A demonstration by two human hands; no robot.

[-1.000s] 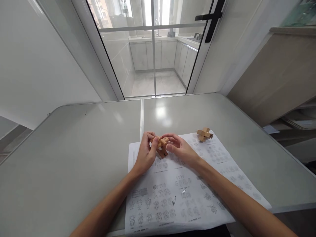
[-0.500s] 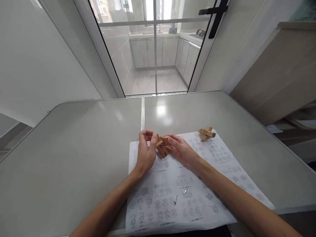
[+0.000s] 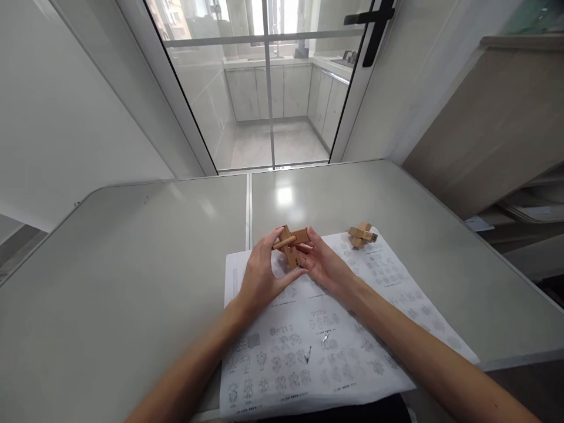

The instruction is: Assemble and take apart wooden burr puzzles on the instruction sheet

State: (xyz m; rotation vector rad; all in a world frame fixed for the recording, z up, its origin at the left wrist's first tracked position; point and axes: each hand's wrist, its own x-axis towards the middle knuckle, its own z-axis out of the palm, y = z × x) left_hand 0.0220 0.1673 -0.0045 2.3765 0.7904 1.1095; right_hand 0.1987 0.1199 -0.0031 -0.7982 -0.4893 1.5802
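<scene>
Between my hands is a wooden burr puzzle (image 3: 291,251) of interlocking pieces, held above a printed sheet (image 3: 304,329). One bar sticks out to the right and a thin rod points left; a dark mark shows on the lower piece. My left hand (image 3: 262,270) has its fingertips on the puzzle's left side, its thumb stretched out below. My right hand (image 3: 324,261) grips the right-hand bar, with the other fingers curled underneath. A second wooden puzzle assembly (image 3: 362,235) lies at the sheet's upper right corner.
The sheet carries rows of small line diagrams and lies on a grey-green table (image 3: 132,282) with a lengthwise seam. Two small dark or shiny bits (image 3: 307,355) are on the paper. Beyond stands a glass door (image 3: 247,106); shelving (image 3: 506,135) is at the right.
The puzzle has been turned and raised a little, so its bar and rod now show. My left thumb has moved off its top to below it. The view has shifted slightly.
</scene>
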